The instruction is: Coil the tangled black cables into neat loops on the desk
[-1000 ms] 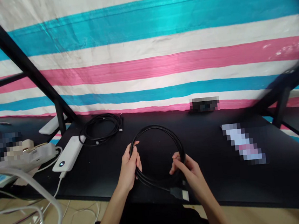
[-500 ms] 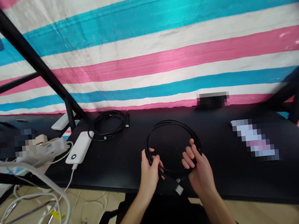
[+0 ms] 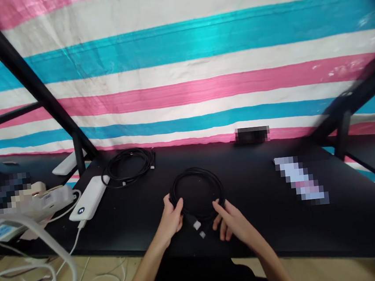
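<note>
A black cable (image 3: 195, 170), wound into a round coil, is between my two hands at the near part of the black table (image 3: 258, 226). My left hand (image 3: 170, 217) grips the coil's left side, thumb on top. On the right side, my right hand (image 3: 230, 219) pinches the coil between thumb and fingers. Two metal-tipped plugs (image 3: 197, 224) stick out at the near side of the loop, between the hands. Whether the coil rests fully on the tabletop I cannot tell.
Another coiled black cable (image 3: 130, 181) lies at the back left, touching a white power bank (image 3: 89, 197) with a white lead plugged in. A power strip (image 3: 53, 197) and white cords are at far left. A blurred-out flat object (image 3: 299, 180) lies right, a dark one (image 3: 252, 134) behind.
The coil has come lower, toward the tabletop, in both hands. My right hand has turned from fingers curled upward to thumb on top. The view has shifted slightly.
</note>
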The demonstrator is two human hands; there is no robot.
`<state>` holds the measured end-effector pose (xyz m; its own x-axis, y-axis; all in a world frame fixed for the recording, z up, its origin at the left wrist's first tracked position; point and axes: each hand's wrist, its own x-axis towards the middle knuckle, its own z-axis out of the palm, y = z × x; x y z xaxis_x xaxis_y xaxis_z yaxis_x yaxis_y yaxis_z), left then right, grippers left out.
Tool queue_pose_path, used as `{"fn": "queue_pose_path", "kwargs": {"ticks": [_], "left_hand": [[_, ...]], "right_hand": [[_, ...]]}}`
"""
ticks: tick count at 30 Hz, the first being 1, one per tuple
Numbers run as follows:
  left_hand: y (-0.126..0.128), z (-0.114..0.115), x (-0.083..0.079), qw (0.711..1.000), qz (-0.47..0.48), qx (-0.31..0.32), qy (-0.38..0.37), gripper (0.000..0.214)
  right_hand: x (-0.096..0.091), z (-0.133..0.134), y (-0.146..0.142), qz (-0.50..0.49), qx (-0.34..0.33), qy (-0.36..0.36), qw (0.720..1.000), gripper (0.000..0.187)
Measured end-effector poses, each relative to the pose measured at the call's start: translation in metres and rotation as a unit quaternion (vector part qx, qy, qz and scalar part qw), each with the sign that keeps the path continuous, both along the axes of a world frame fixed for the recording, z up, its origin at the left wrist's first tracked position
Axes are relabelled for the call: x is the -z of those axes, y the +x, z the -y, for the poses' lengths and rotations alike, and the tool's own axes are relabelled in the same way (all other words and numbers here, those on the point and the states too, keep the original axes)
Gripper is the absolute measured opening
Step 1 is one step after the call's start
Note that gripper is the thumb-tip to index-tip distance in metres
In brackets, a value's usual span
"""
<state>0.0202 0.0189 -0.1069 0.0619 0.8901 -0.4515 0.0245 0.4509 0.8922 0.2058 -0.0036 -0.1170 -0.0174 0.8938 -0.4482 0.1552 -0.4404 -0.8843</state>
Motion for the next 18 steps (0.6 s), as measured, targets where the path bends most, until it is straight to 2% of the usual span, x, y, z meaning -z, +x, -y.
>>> {"fn": "queue_pose_path", "kwargs": {"ticks": [3,6,7,9,12,15,18], "left_hand": [[-0.01,0.002,0.009,0.999,-0.027,0.02,0.007,0.066],[-0.022,0.005,0.009,0.987,-0.118,0.027,0.106,0.068],[-0.026,0.005,0.007,0.971,-0.173,0.036,0.162,0.061],[-0.032,0.004,-0.001,0.915,-0.287,0.092,0.267,0.044],[-0.038,-0.001,-0.012,0.831,-0.371,0.247,0.332,0.039],[-0.035,-0.011,-0.012,0.764,-0.416,0.339,0.36,0.045],[-0.025,-0.025,-0.003,0.723,-0.463,0.35,0.375,0.038]], "right_hand": [[0.006,0.002,0.002,-0.017,-0.006,-0.001,1.0,0.046],[0.007,-0.005,0.003,-0.041,0.025,0.024,0.999,0.061],[0.007,-0.008,0.003,-0.046,0.035,0.034,0.998,0.067],[0.009,-0.014,0.004,-0.058,0.055,0.059,0.995,0.078],[0.013,-0.018,0.01,-0.073,0.063,0.111,0.989,0.086],[0.019,-0.012,0.022,-0.047,0.058,0.155,0.985,0.072],[0.025,-0.004,0.035,-0.019,0.07,0.187,0.98,0.058]]}}
